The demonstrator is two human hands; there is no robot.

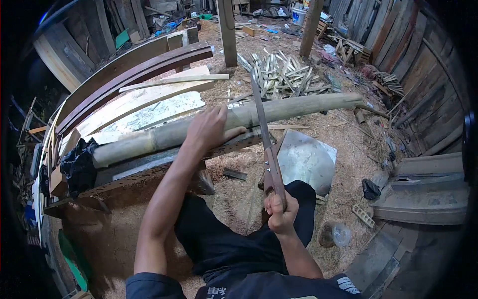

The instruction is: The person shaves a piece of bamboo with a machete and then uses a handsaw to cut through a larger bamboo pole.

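A thick bamboo pole (174,134) lies across a wooden bench (144,168), its right end reaching out past the bench. My left hand (207,124) is closed over the top of the pole near its middle; some of its fingers are hidden behind it. In my right hand (282,213) is the wooden handle of a handsaw (273,174), gripped near my right knee. The saw's long narrow blade points away from me and crosses the pole just right of my left hand. Whether it has cut in cannot be told.
Long planks (164,92) lie behind the bench, with a black plastic bag (79,167) at its left end. Beyond the pole is a heap of split strips (279,74) between two posts. A flat grey sheet (306,162) lies on the shaving-covered floor near my right knee.
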